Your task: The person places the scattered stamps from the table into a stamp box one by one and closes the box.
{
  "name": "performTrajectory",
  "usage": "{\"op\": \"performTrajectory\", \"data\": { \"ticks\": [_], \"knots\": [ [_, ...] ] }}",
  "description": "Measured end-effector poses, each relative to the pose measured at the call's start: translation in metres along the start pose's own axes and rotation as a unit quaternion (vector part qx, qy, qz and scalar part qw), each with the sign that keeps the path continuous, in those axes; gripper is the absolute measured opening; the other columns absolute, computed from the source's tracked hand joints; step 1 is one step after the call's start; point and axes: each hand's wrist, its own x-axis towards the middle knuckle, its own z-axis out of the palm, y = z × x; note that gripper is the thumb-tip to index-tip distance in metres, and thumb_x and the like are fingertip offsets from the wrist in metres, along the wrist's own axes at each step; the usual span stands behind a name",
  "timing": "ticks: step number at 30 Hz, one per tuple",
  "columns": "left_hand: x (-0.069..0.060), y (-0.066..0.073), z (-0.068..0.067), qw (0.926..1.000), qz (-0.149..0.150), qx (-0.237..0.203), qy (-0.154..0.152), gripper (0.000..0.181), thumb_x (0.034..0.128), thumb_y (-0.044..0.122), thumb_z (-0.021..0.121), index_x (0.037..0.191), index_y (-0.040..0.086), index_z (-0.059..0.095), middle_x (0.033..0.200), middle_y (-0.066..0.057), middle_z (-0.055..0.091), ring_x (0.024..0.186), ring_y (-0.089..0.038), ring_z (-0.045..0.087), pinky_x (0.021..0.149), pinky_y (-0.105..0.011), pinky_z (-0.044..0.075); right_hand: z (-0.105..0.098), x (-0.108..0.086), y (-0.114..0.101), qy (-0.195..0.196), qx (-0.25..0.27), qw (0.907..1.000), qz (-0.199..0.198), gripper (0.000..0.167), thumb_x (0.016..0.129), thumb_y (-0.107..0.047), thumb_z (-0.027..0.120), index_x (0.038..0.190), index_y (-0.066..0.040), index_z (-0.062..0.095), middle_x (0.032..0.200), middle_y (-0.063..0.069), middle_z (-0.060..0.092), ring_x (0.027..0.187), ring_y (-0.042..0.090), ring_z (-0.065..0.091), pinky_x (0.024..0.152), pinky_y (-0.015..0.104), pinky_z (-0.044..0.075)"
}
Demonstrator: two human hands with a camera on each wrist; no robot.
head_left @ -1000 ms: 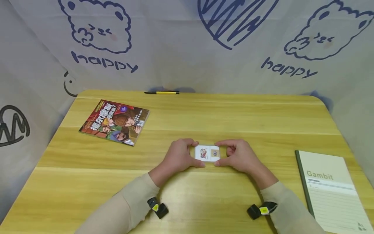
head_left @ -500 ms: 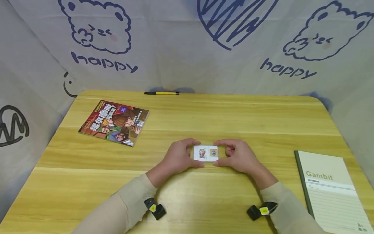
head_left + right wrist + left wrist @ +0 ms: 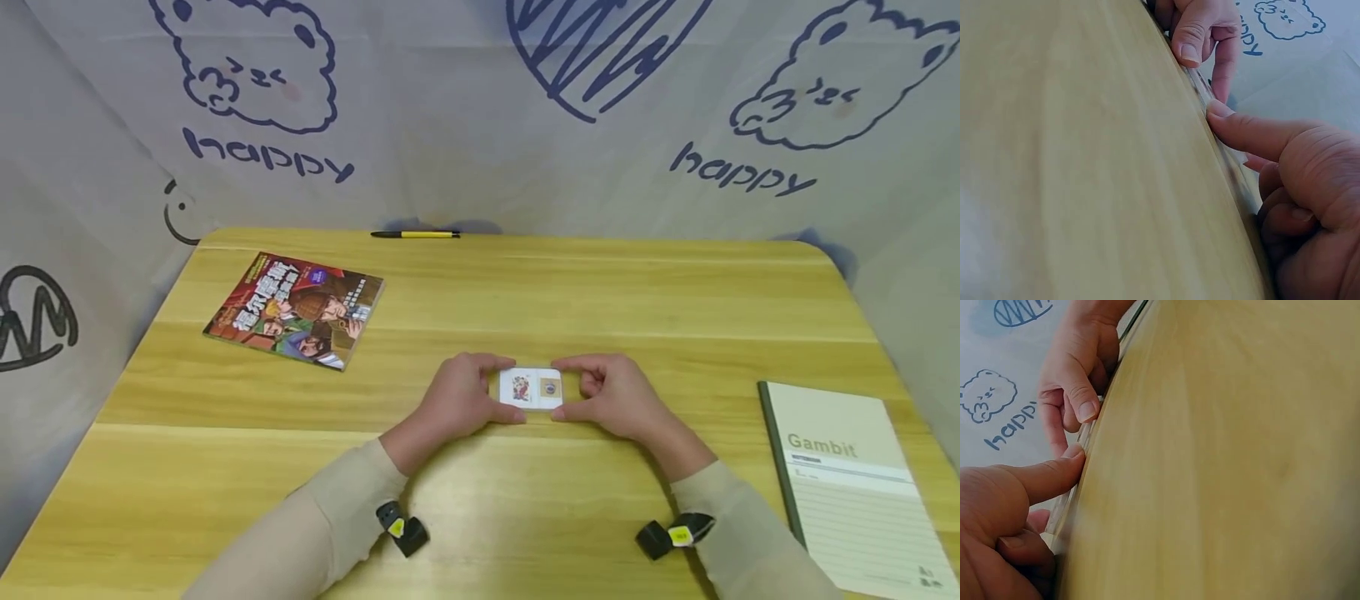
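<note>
A small flat white rectangular case [image 3: 530, 400] lies at the middle of the wooden table. A colourful figure is printed on its left part and a tan square on its right. My left hand [image 3: 457, 396] pinches its left end, thumb at the near edge and index finger at the far edge. On the right end, my right hand [image 3: 615, 398] holds it the same way, with the other fingers curled in. Both wrist views show the case edge-on, a thin clear strip [image 3: 1087, 432] between the thumbs; its top face is hidden there.
At the left of the wooden table [image 3: 525, 517] lies a comic-style book [image 3: 296, 312]. A yellow and black pen [image 3: 416, 235] lies along the back edge. To the right is a notebook [image 3: 855, 483] marked Gambit. A drawn-on white cloth [image 3: 480, 150] hangs behind.
Both hands and the case stay in almost the same place. My left index fingertip sits slightly further right along the far edge than one second ago.
</note>
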Motion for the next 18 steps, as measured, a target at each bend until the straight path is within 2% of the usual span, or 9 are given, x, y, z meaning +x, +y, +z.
{"op": "performTrajectory", "data": {
  "ticks": [4, 11, 18],
  "knots": [
    [0.0001, -0.0005, 0.001, 1.0, -0.004, 0.006, 0.0, 0.071, 0.0643, 0.028, 0.097, 0.127, 0.011, 0.069, 0.065, -0.002, 0.048, 0.057, -0.013, 0.041, 0.051, -0.027, 0.032, 0.0004, -0.0015, 0.0021, -0.01, 0.007, 0.9999, 0.0, 0.056, 0.07, -0.02, 0.094, 0.121, -0.01, 0.071, 0.06, -0.003, 0.041, 0.054, 0.012, 0.036, 0.063, 0.03, 0.041],
    [-0.0032, -0.0058, 0.0019, 0.9998, 0.004, 0.017, 0.008, 0.071, 0.0653, 0.029, 0.096, 0.127, 0.011, 0.068, 0.071, -0.002, 0.05, 0.063, -0.014, 0.044, 0.055, -0.029, 0.035, 0.0046, -0.0022, 0.0059, -0.015, 0.021, 0.9995, -0.02, 0.058, 0.071, -0.015, 0.093, 0.123, -0.005, 0.068, 0.063, -0.004, 0.041, 0.058, 0.011, 0.036, 0.07, 0.029, 0.041],
    [-0.0056, -0.007, 0.0008, 0.9999, 0.013, 0.004, 0.004, 0.077, 0.0666, 0.027, 0.096, 0.133, 0.008, 0.063, 0.069, -0.002, 0.049, 0.06, -0.014, 0.043, 0.053, -0.028, 0.034, 0.0054, -0.002, 0.0053, -0.013, 0.026, 0.9994, -0.019, 0.062, 0.07, -0.016, 0.093, 0.125, -0.002, 0.067, 0.064, -0.002, 0.042, 0.058, 0.012, 0.038, 0.069, 0.028, 0.04]
  ]
}}
